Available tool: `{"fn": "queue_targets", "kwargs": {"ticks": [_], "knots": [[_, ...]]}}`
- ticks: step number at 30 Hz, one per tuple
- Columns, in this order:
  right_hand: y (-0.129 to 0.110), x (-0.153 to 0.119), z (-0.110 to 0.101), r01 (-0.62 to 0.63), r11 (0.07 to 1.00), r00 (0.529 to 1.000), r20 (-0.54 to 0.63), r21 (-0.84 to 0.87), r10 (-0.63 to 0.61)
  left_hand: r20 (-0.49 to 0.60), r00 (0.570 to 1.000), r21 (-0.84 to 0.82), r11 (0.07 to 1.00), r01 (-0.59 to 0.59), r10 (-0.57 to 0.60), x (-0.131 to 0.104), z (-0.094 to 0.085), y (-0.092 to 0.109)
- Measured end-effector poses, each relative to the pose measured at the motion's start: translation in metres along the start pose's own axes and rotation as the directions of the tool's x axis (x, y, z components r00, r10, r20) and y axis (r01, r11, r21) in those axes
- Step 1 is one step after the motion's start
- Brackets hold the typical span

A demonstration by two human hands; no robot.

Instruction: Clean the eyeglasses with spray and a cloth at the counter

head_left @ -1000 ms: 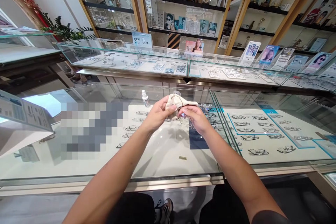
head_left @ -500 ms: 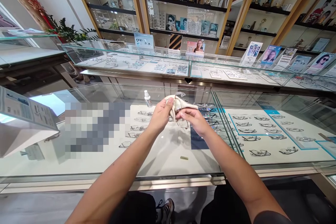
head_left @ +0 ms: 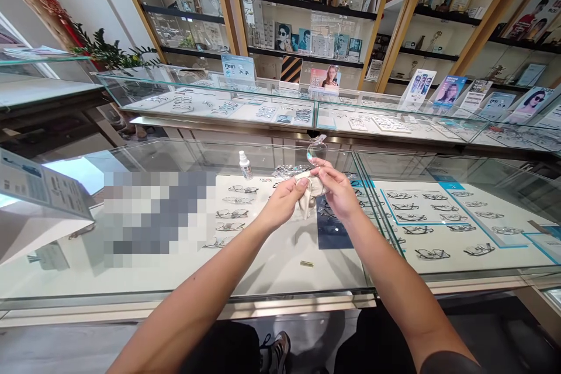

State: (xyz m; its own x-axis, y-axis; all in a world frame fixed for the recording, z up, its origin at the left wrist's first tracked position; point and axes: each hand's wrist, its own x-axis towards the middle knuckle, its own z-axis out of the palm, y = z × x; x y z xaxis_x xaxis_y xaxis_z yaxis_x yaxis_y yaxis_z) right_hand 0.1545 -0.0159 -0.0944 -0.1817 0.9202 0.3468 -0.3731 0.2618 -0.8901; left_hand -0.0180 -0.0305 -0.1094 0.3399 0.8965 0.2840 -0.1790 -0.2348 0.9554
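Observation:
Above the glass counter, my left hand (head_left: 284, 201) is closed on a cream cloth (head_left: 307, 197), thumb on top. My right hand (head_left: 339, 190) pinches a pair of glasses (head_left: 316, 151) beside the cloth. One clear lens of the glasses points up and away, above my right fingers; the other part is hidden by the cloth and fingers. A small white bottle (head_left: 245, 166) stands upright on the counter, left of my hands.
Under the glass top lie rows of spectacle frames (head_left: 231, 213) and a small gold bar-shaped piece (head_left: 307, 263). A folded sign (head_left: 41, 187) stands at the left. Another glass showcase (head_left: 205, 106) runs across behind.
The glasses have turned, so a lens now points up and away instead of hanging below my hands. Both hands have shifted slightly right, and the cloth is bunched lower.

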Motion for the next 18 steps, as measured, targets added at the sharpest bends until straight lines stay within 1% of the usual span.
{"fn": "queue_targets", "kwargs": {"ticks": [2, 8, 12, 15, 18], "knots": [[0.005, -0.002, 0.004, -0.007, 1.0, 1.0, 0.017, -0.001, 0.007, -0.015, 1.0, -0.027, 1.0, -0.002, 0.001, 0.0, 0.003, 0.001], [0.016, -0.006, 0.009, 0.003, 1.0, 0.998, 0.063, 0.005, -0.004, -0.116, 0.993, -0.043, 0.999, 0.023, -0.027, 0.001, 0.006, 0.001], [0.015, -0.008, 0.013, -0.026, 0.998, 0.997, 0.071, 0.053, 0.022, -0.137, 0.991, -0.075, 0.997, -0.005, -0.006, 0.002, 0.008, 0.0], [0.013, -0.008, 0.016, -0.051, 0.995, 0.997, 0.063, 0.081, 0.046, -0.148, 0.989, -0.1, 0.995, -0.03, 0.015, 0.002, 0.01, 0.005], [0.01, -0.009, 0.019, -0.09, 0.988, 0.995, 0.045, 0.124, 0.085, -0.13, 0.991, -0.114, 0.993, -0.034, 0.019, 0.001, 0.009, 0.01]]}}
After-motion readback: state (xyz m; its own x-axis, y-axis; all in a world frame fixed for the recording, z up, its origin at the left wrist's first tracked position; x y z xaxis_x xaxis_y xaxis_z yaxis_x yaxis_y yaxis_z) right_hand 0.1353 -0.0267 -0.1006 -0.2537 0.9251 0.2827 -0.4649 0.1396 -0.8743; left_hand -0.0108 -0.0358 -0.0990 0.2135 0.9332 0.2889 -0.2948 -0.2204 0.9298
